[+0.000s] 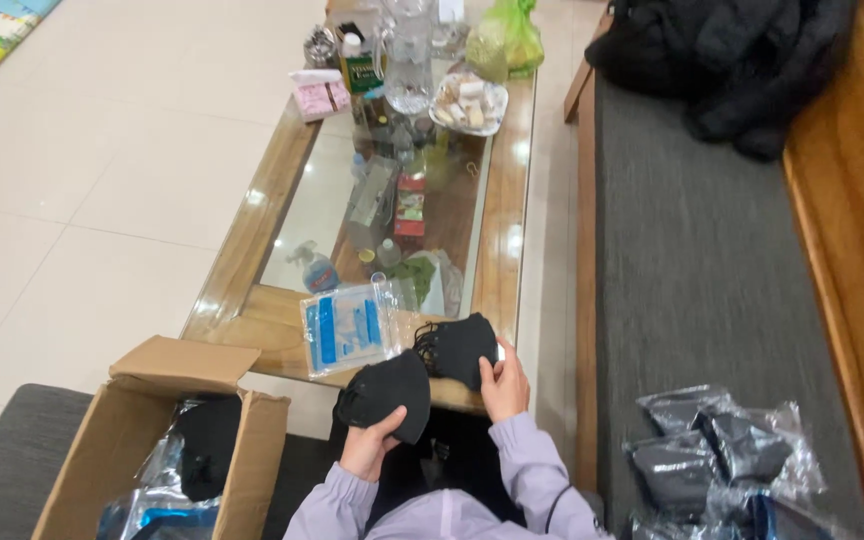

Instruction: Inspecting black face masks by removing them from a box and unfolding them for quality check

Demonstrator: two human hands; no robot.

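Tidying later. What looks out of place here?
Nothing is spilled or broken. A dark coat lies crumpled on the bench, and bagged masks sit heaped there. Each hand, left and right, holds a black mask.

Pale tiled floor (102,180); glass-topped wooden table (252,240); grey-cushioned wooden bench (692,250).
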